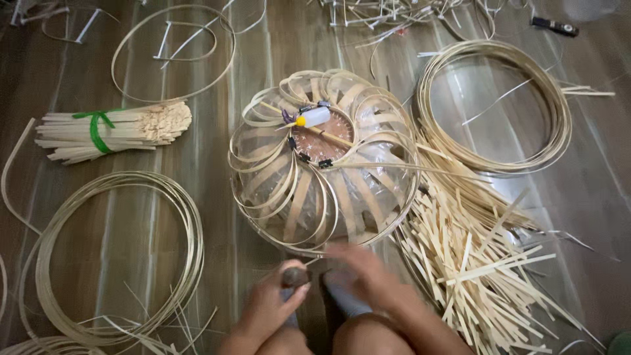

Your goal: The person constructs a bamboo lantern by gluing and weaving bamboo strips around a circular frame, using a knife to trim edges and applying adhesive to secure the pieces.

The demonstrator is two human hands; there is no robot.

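Seen from above, two bare hands work at the near rim of a domed frame of bent bamboo strips (322, 164) that sits on a wooden floor (591, 190) just beyond the fingers; the left hand (273, 306) is curled closed around a small dark rounded object (296, 277), thumb over its top, though what the object is cannot be told; the right hand (365, 273) is blurred, fingers bent and reaching left toward the frame's lower edge, and whether it grips anything cannot be told. The frame is round, its dome facing up, strips fanning out from a brown disc (322, 140) at the top; a small white bottle (313, 117) lies across that disc, its yellow tip pointing left. Right of the hands spreads a loose pile of cut bamboo slats (473, 256); left of them lies a coil of thin bamboo strips (118, 256); farther beyond the left hand rests a bundle of sticks (112, 131) tied with green tape, long axis running left to right.
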